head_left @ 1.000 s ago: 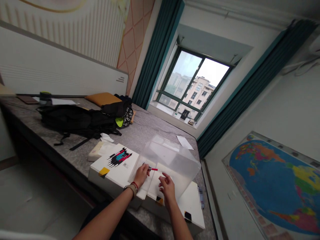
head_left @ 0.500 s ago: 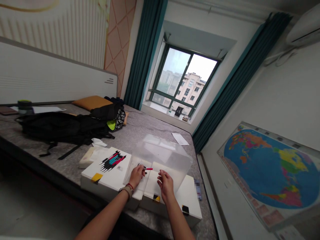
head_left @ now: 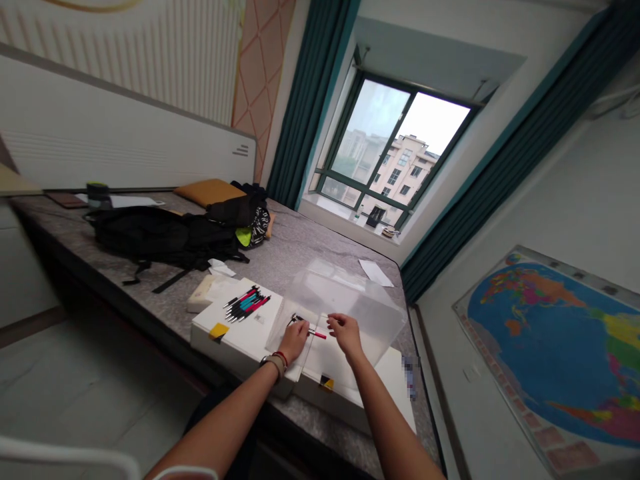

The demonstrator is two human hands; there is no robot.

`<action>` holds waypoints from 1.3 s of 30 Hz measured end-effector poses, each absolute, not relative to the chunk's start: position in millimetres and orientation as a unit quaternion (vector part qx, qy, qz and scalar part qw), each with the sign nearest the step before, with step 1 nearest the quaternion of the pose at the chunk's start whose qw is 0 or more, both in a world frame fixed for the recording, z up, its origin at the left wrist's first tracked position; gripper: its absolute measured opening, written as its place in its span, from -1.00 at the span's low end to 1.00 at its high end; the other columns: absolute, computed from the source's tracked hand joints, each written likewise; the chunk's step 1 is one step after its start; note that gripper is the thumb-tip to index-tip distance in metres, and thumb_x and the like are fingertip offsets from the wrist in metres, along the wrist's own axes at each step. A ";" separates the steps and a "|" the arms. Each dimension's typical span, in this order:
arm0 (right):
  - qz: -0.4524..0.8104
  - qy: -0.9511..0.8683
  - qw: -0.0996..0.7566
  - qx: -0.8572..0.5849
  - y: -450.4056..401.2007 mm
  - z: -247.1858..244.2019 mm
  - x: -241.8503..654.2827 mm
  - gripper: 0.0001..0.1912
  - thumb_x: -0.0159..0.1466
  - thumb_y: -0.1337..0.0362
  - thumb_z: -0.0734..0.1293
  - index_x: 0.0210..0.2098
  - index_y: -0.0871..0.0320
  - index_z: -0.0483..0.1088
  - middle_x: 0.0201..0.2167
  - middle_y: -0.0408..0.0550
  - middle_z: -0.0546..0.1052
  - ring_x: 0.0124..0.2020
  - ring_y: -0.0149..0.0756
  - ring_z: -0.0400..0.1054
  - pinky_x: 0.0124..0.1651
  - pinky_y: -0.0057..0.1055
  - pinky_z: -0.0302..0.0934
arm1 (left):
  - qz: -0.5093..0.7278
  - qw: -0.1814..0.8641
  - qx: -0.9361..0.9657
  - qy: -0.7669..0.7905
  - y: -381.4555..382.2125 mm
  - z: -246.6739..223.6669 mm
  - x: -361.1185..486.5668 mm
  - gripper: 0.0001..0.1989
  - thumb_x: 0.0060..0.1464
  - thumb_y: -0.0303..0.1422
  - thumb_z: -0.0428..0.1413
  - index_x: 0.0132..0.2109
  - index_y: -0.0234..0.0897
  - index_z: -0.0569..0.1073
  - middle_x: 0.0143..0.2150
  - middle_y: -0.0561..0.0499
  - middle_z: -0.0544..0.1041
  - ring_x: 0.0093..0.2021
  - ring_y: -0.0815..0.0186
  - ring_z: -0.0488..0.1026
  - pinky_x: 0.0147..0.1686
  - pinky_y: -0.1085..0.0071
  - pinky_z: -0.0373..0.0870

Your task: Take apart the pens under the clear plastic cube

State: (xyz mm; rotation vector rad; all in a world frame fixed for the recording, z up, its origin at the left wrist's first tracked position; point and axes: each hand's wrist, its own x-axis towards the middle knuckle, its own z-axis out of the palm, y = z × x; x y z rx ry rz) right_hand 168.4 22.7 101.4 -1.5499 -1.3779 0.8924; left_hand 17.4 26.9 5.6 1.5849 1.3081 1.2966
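The **pen** (head_left: 311, 331), black at one end and red toward the other, is held low in front of the person, over the white boxes. Its long axis runs nearly left to right across the view, dipping slightly toward the near side at its red end. The dark end sits at the **left hand** (head_left: 294, 340), whose grip is closed on it, with the fingers pinched together and the thumb side up. The red end points right, toward the **right hand** (head_left: 345, 333), so the left hand has the pen and the right is the nearer free hand. The right hand's fingers are curled together just beside the tip, though the view is too small to tell whether they touch it.

Both hands are at the near side of a **clear plastic box** (head_left: 350, 297), which stands just beyond them on the far side. To the left, a **bundle of pens** (head_left: 245, 305) lies on the top of a **white box** (head_left: 235, 340), well apart from both hands, with tips angled the same way. A **second white box** (head_left: 325, 401) sits under the right hand.

These boxes rest on a **grey-covered bed** (head_left: 305, 257), with a **black backpack** (head_left: 155, 233) farther left. A **sheet of paper** (head_left: 375, 273) lies beyond the plastic box, and a **world map** (head_left: 545, 340) hangs on the right wall.
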 end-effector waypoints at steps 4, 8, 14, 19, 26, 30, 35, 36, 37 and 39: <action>0.303 -0.644 0.306 -0.632 53.7 108.2 145.9 -0.80 0.11 0.37 0.30 -0.30 0.24 0.53 -0.43 0.01 0.59 -0.47 -0.32 0.45 -0.39 -0.44 0.31 | 0.492 0.322 0.639 0.496 25.0 6.8 19.0 -0.59 0.24 -0.20 -0.18 -0.50 -0.25 0.33 -0.53 0.04 0.40 -0.47 0.35 0.31 -0.42 0.44 0.09; 0.221 -0.726 0.201 -0.619 74.9 110.2 128.8 -0.85 0.06 0.42 0.36 -0.36 0.18 0.54 -0.41 -0.04 0.60 -0.38 -0.33 0.46 -0.30 -0.49 0.26 | 0.490 0.325 0.641 0.494 22.3 8.2 19.2 -0.59 0.25 -0.21 -0.19 -0.49 -0.26 0.33 -0.54 0.04 0.39 -0.48 0.36 0.31 -0.43 0.43 0.07; 0.193 -0.745 0.137 -0.624 86.7 105.8 118.6 -0.89 0.00 0.42 0.40 -0.43 0.17 0.54 -0.43 -0.06 0.60 -0.38 -0.32 0.45 -0.34 -0.51 0.20 | 0.481 0.329 0.636 0.505 21.0 10.2 19.6 -0.60 0.25 -0.24 -0.17 -0.47 -0.27 0.36 -0.54 0.03 0.40 -0.48 0.36 0.30 -0.44 0.43 0.05; 0.166 -0.714 0.214 -0.646 81.3 105.8 124.7 -0.90 0.06 0.36 0.38 -0.39 0.16 0.53 -0.41 -0.07 0.60 -0.35 -0.33 0.45 -0.27 -0.50 0.21 | 0.482 0.333 0.639 0.499 21.1 10.8 19.4 -0.60 0.26 -0.24 -0.18 -0.47 -0.26 0.36 -0.53 0.03 0.41 -0.47 0.35 0.31 -0.42 0.43 0.05; 0.101 -0.758 0.149 -0.627 73.2 96.1 126.0 -0.88 0.12 0.39 0.35 -0.35 0.11 0.51 -0.35 -0.04 0.59 -0.30 -0.28 0.44 -0.24 -0.45 0.18 | 0.468 0.341 0.646 0.498 21.6 10.7 19.8 -0.60 0.23 -0.23 -0.14 -0.51 -0.27 0.37 -0.54 0.00 0.42 -0.48 0.33 0.30 -0.44 0.41 -0.01; 0.062 -0.770 0.078 -0.630 72.6 95.8 120.5 -0.89 0.13 0.38 0.36 -0.34 0.10 0.50 -0.34 -0.01 0.58 -0.28 -0.26 0.43 -0.27 -0.45 0.15 | 0.462 0.337 0.648 0.504 23.0 8.9 20.3 -0.61 0.21 -0.26 -0.12 -0.51 -0.27 0.38 -0.54 0.00 0.43 -0.48 0.33 0.30 -0.44 0.41 -0.02; 0.011 -0.782 0.013 -0.623 72.5 94.8 118.8 -0.85 0.18 0.42 0.30 -0.33 0.12 0.51 -0.32 0.09 0.57 -0.27 -0.19 0.44 -0.25 -0.40 0.15 | 0.459 0.335 0.655 0.499 23.3 7.8 20.0 -0.61 0.21 -0.27 -0.13 -0.50 -0.27 0.40 -0.54 0.00 0.44 -0.48 0.33 0.31 -0.43 0.41 0.01; 0.007 -0.785 0.004 -0.620 72.7 94.2 118.7 -0.86 0.19 0.41 0.30 -0.33 0.13 0.51 -0.32 0.11 0.57 -0.26 -0.18 0.44 -0.24 -0.38 0.15 | 0.458 0.336 0.654 0.499 23.2 7.8 19.9 -0.61 0.21 -0.27 -0.13 -0.50 -0.27 0.40 -0.54 0.00 0.44 -0.48 0.33 0.31 -0.43 0.41 0.01; 0.006 -0.787 -0.002 -0.617 73.0 93.8 118.6 -0.88 0.19 0.39 0.31 -0.33 0.13 0.51 -0.31 0.12 0.57 -0.26 -0.16 0.45 -0.23 -0.38 0.15 | 0.459 0.337 0.654 0.498 23.2 7.9 19.9 -0.60 0.22 -0.26 -0.14 -0.51 -0.27 0.40 -0.54 0.00 0.44 -0.48 0.33 0.32 -0.43 0.41 0.01; 0.006 -0.791 -0.006 -0.612 73.3 94.3 119.2 -0.91 0.17 0.34 0.35 -0.32 0.13 0.51 -0.30 0.13 0.57 -0.24 -0.15 0.45 -0.22 -0.37 0.15 | 0.464 0.336 0.652 0.496 23.1 8.1 20.0 -0.58 0.23 -0.25 -0.15 -0.51 -0.27 0.39 -0.54 0.00 0.44 -0.47 0.33 0.33 -0.42 0.41 0.03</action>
